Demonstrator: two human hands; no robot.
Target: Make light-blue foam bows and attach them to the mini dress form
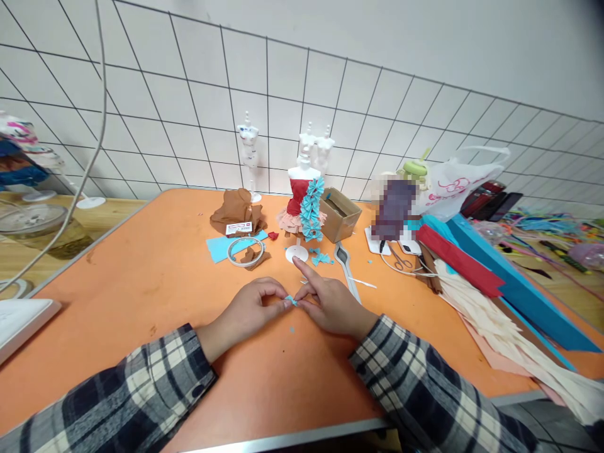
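Note:
My left hand [250,309] and my right hand [330,303] meet over the orange table [155,277], both pinching a tiny blue paper piece [291,301] between their fingertips. The right index finger sticks out forward. Just beyond stands a small white mannequin [302,201] on a round base, dressed in red with blue ruffles and a pink skirt. A few folded blue pieces [321,257] lie beside its base.
Brown crepe paper [236,212], a tape roll [245,251] on blue paper, a small cardboard box [340,215], white tool [346,267], scissors [400,258]. Red, blue and cream paper sheets [491,283] lie at the right. Bare mannequins [249,151] stand by the grid wall.

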